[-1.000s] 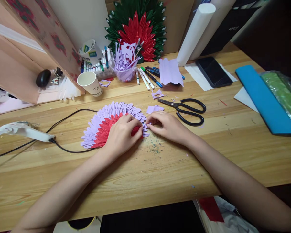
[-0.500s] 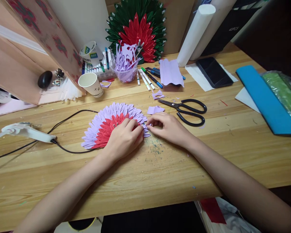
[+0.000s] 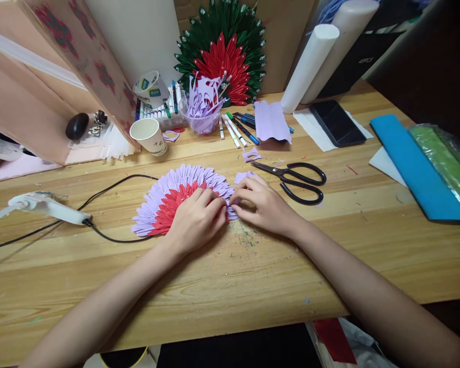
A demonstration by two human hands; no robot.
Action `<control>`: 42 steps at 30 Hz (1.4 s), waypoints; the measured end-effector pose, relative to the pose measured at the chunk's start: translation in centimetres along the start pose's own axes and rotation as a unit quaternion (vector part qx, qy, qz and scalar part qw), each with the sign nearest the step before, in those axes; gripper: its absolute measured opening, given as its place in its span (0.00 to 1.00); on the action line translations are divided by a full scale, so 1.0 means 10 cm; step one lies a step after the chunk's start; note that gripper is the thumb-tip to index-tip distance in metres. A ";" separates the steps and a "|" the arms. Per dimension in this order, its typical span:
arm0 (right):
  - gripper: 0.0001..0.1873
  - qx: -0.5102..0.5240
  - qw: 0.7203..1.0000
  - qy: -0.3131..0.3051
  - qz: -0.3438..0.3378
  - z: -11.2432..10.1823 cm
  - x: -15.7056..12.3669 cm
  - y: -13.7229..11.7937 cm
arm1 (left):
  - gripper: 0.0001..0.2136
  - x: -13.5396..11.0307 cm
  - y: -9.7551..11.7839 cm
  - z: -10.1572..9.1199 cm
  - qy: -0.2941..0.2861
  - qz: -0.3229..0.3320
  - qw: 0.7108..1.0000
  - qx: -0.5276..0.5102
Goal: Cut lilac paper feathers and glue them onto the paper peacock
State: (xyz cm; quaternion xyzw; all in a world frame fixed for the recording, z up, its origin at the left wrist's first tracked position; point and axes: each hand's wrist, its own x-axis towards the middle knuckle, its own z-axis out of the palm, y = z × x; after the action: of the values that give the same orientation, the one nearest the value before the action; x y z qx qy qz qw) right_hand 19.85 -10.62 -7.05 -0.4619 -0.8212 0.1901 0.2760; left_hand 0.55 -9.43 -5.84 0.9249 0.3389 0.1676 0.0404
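Observation:
A fan of layered paper petals (image 3: 164,207), purple outside and red inside, lies flat on the wooden table. My left hand (image 3: 197,217) rests on its right half, fingers curled and closed at the edge, covering part of the red. My right hand (image 3: 262,204) meets it at the right edge, thumb and fingers pinching a purple paper petal (image 3: 232,202). The left fingertips are at the same spot; what they grip is hidden. Just behind my right hand lies a purple paper piece (image 3: 243,177), partly covered. Black-handled scissors (image 3: 287,176) lie slightly open beyond it.
A white glue gun (image 3: 53,207) with a black cord lies at the left. A paper cup (image 3: 149,136), a tub of purple scraps (image 3: 202,115) and loose markers (image 3: 233,130) stand behind. A phone (image 3: 337,122) and blue paper (image 3: 414,166) are at the right.
The view has shifted slightly. My right hand's fingers have moved forward and spread a little, now covering more of the purple paper piece. My left hand stays on the fan.

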 end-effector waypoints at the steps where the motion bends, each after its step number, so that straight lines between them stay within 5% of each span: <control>1: 0.06 -0.001 1.000 0.004 -0.002 0.00 0.00 -0.01 | 0.09 0.00 -0.01 0.00 0.009 -0.008 1.000 -0.003; 7: 0.06 -0.021 1.000 0.002 -0.014 -0.08 0.02 -0.04 | 0.07 -0.03 -0.02 -0.02 0.066 -0.048 0.996 -0.022; 12: 0.07 -0.023 0.989 0.127 0.076 -0.22 0.01 0.12 | 0.09 -0.05 0.04 0.03 0.053 -0.018 0.997 -0.045; 19: 0.05 -0.075 0.989 0.066 0.109 -0.17 0.00 0.32 | 0.15 -0.05 0.13 -0.04 0.031 -0.016 0.997 -0.061; 25: 0.04 -0.072 0.987 0.084 0.120 -0.18 0.02 0.27 | 0.09 0.30 0.13 -0.12 0.016 -0.122 0.992 -0.005; 32: 0.11 -0.026 0.982 0.114 0.150 -0.30 -0.02 0.48 | 0.11 0.90 -0.04 0.10 -0.098 -0.119 0.986 -0.062; 42: 0.07 0.014 0.979 0.091 0.182 -0.42 -0.02 0.42 | 0.05 0.92 -0.13 0.11 -0.072 -0.161 0.960 -0.219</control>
State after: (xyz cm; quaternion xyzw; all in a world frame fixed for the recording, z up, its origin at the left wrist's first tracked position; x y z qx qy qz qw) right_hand 25.33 -8.45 -6.28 -0.6151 -0.6921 0.2055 0.3169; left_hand 6.67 -2.55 -4.50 0.8363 0.4345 0.1620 0.2926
